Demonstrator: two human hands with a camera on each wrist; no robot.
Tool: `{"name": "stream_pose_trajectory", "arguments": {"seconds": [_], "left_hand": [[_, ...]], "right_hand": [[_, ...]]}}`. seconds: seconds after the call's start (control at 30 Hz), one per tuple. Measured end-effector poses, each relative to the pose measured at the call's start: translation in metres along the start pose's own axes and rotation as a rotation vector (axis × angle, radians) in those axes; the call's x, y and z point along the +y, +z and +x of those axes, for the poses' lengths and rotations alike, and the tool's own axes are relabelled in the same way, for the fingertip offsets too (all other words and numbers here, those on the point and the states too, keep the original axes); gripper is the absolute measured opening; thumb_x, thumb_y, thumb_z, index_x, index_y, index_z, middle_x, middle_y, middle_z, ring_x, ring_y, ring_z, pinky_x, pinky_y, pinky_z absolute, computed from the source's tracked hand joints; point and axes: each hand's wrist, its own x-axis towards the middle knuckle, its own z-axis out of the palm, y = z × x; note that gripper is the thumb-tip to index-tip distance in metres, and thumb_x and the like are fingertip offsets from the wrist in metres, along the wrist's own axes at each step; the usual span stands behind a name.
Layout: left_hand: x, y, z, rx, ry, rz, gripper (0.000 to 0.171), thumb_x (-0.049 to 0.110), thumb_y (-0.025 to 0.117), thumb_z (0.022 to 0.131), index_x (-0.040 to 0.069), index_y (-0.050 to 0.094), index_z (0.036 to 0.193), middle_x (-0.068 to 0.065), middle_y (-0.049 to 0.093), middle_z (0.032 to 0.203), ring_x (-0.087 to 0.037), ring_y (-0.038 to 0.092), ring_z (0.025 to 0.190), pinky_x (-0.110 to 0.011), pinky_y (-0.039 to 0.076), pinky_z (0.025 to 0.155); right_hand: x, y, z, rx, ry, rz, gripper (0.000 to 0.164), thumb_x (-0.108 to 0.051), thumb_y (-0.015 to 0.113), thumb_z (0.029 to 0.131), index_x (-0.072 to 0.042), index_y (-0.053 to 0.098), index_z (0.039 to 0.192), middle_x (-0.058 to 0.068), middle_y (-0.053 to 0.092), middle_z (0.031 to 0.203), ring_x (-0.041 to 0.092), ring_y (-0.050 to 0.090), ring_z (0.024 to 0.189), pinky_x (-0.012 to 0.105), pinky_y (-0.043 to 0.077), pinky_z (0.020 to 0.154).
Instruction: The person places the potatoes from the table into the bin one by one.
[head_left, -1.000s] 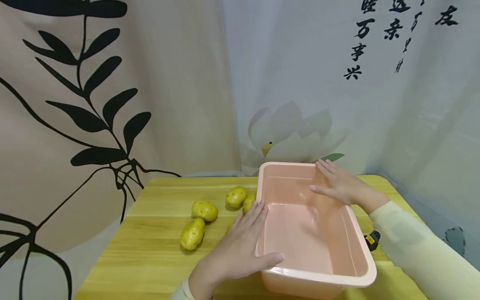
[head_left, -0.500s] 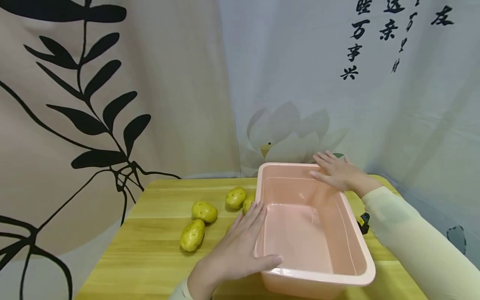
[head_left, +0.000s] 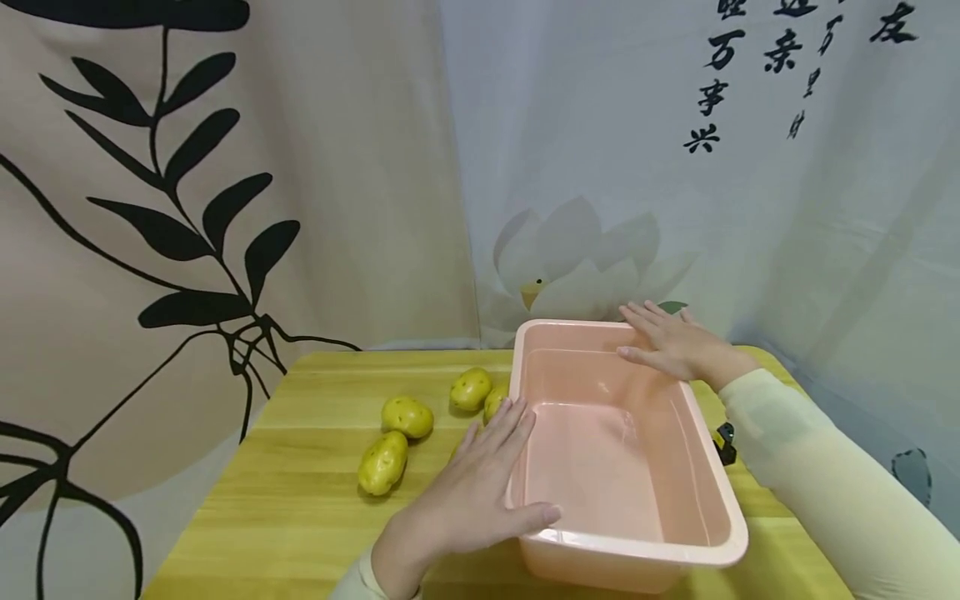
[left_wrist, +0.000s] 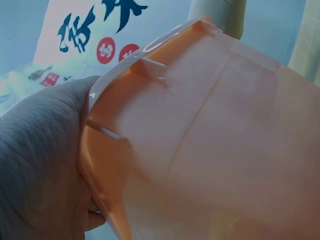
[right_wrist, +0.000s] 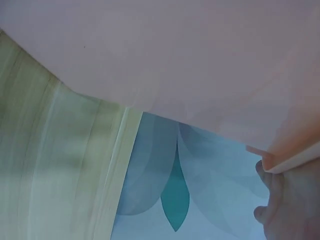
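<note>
A pink rectangular plastic basin stands on the wooden table, its inside bare in the head view. My left hand lies along its left side, fingers straight on the rim and thumb over the near rim. At the far right corner, my right hand rests across the rim with fingers stretched out. The left wrist view shows the left hand against the basin's rim and outer wall. In the right wrist view, the right hand meets the rim, beside the pink outer wall.
Several yellow potatoes lie left of the basin, including a front potato, one behind it and a far one. The table ends before a printed curtain. A small black object shows beside the right sleeve.
My right hand has shifted slightly outward and away over the far right corner, its fingers now past the rim. The left hand and basin have barely moved; the potatoes stay put.
</note>
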Motion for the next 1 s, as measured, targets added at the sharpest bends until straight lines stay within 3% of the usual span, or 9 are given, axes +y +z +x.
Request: {"name": "stream_pose_trajectory", "arguments": {"seconds": [0.2, 0.43, 0.7, 1.0], "left_hand": [[-0.002, -0.005, -0.004, -0.010, 0.025, 0.032, 0.092, 0.075, 0.040, 0.087, 0.019, 0.012, 0.155, 0.001, 0.003, 0.161, -0.019, -0.001, 0.147, -0.059, 0.013, 0.112], [-0.005, -0.015, -0.004, -0.027, 0.032, 0.045, 0.092, 0.074, 0.042, 0.086, 0.018, 0.017, 0.155, 0.001, 0.006, 0.161, -0.019, 0.001, 0.147, -0.059, 0.013, 0.112], [-0.024, -0.027, -0.011, -0.007, -0.061, 0.033, 0.091, 0.075, 0.042, 0.085, 0.022, 0.015, 0.155, 0.005, 0.004, 0.160, -0.018, -0.001, 0.146, -0.054, 0.009, 0.114], [-0.045, -0.026, -0.014, 0.029, -0.143, 0.036, 0.086, 0.073, 0.042, 0.087, 0.023, 0.019, 0.154, 0.008, 0.009, 0.159, -0.016, 0.006, 0.146, -0.047, 0.016, 0.115]], "right_hand": [[-0.003, 0.003, 0.005, -0.016, -0.022, -0.047, 0.084, -0.070, 0.029, 0.093, -0.018, 0.010, 0.156, 0.007, 0.009, 0.161, 0.032, 0.006, 0.146, 0.067, 0.000, 0.108], [-0.001, 0.000, 0.004, -0.020, -0.022, 0.003, 0.085, -0.069, 0.032, 0.093, -0.015, 0.012, 0.155, 0.009, 0.009, 0.161, 0.034, 0.005, 0.146, 0.068, 0.000, 0.108], [0.001, -0.002, -0.001, -0.033, -0.017, 0.007, 0.084, -0.068, 0.032, 0.094, -0.014, 0.013, 0.155, 0.011, 0.010, 0.160, 0.035, 0.006, 0.145, 0.067, 0.001, 0.108], [0.002, -0.001, 0.000, -0.034, -0.016, 0.023, 0.083, -0.068, 0.032, 0.094, -0.015, 0.012, 0.155, 0.011, 0.009, 0.160, 0.036, 0.006, 0.145, 0.068, 0.001, 0.108]]}}
